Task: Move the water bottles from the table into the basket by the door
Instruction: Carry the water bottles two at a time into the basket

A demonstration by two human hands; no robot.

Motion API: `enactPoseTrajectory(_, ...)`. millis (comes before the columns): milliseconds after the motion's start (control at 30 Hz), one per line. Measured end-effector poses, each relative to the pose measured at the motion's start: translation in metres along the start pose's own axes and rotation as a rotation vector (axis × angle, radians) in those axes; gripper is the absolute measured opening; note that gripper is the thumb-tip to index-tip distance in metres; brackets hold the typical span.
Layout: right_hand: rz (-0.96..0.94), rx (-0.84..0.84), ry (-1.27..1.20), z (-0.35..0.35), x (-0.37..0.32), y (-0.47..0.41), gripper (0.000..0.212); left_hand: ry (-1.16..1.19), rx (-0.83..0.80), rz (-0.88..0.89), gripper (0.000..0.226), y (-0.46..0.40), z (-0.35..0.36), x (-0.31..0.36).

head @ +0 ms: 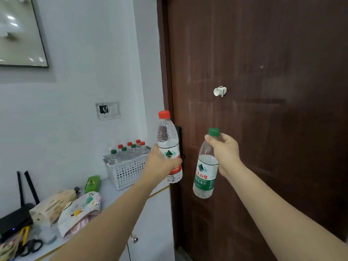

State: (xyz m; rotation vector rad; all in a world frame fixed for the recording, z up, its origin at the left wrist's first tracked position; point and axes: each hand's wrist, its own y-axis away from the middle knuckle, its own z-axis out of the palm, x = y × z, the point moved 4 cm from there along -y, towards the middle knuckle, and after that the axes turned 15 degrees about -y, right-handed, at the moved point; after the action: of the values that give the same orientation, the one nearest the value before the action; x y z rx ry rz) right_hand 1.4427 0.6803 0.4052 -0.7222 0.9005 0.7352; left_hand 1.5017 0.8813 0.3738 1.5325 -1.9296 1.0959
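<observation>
My left hand point(160, 162) grips a red-capped water bottle point(167, 136) upright around its label, just right of the white perforated basket point(126, 172). The basket stands on a white cabinet top beside the door and holds several bottles with red and green caps point(130, 149). My right hand point(224, 149) holds a green-capped water bottle point(205, 170) by its neck, so the bottle hangs tilted in front of the brown door, right of the red-capped one.
The brown door point(263, 110) fills the right side, with a white hook point(220, 91) on it. The cabinet top point(109, 189) carries a green box point(92, 183), tissue packs point(52, 208), a patterned pouch point(81, 210), a black router point(15, 217) and scissors point(32, 245).
</observation>
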Motion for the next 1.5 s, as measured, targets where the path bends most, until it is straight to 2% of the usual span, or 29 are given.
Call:
enactPoseTrajectory(167,0.028,-0.042,0.009,0.025,0.038,-0.073,0.020,0.022,0.046,-0.007,0.072,-0.064,0.015,-0.017)
enactPoseTrajectory(367,0.027,-0.087,-0.013,0.069,0.081,-0.130,0.020,0.024,0.093,-0.010,0.037,-0.129,0.014,-0.049)
enactPoseTrajectory(500,0.007,-0.140,-0.072,0.112,0.102,-0.160,0.007,0.035,0.136,-0.051,0.037,-0.175,0.000,-0.079)
enactPoseTrajectory(600,-0.018,-0.163,-0.086,0.152,0.119,-0.186,0.007,0.032,0.164,-0.059,0.045,-0.216,-0.015,-0.106)
enactPoseTrajectory(733,-0.044,-0.188,-0.110,0.209,0.151,-0.228,0.013,0.092,0.182,-0.103,0.044,-0.276,-0.028,-0.149)
enactPoseTrajectory(967,-0.057,-0.276,-0.005,0.303,0.229,-0.289,0.016,0.078,0.140,-0.133,0.033,-0.350,-0.033,-0.215)
enactPoseTrajectory(1100,-0.050,-0.316,0.091,0.330,0.275,-0.314,0.021,0.132,0.105,-0.181,0.039,-0.375,-0.024,-0.251)
enactPoseTrajectory(1233,-0.010,-0.344,0.188,0.337,0.317,-0.323,0.022,0.039,0.031,-0.218,0.058,-0.389,-0.012,-0.285)
enactPoseTrajectory(1500,0.062,-0.352,0.394,0.316,0.382,-0.334,0.019,-0.200,-0.184,-0.168,0.063,-0.385,0.026,-0.316)
